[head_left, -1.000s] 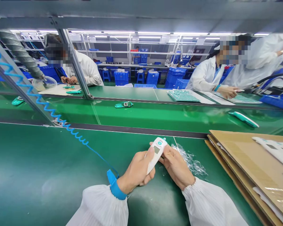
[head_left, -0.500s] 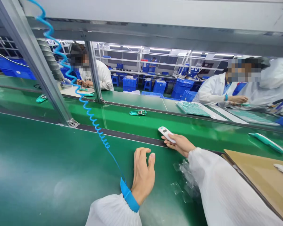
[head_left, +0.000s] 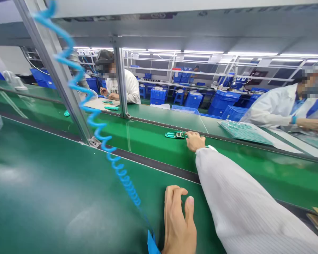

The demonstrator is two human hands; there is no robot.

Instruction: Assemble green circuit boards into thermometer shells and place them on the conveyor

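White-sleeved right hand [head_left: 195,141] reaches a teal device [head_left: 175,134]; left hand [head_left: 178,222] lies curled.

Head-worn camera, one view: mounted at the person's own head, above the near side of a green conveyor bench [head_left: 55,183], facing forward and down across it. Near field, at close range: left hand [head_left: 178,222], right hand [head_left: 194,141] and right sleeve [head_left: 241,197]. Far field, well beyond: metal-framed partition [head_left: 121,81] and stacked blue crates [head_left: 193,100]
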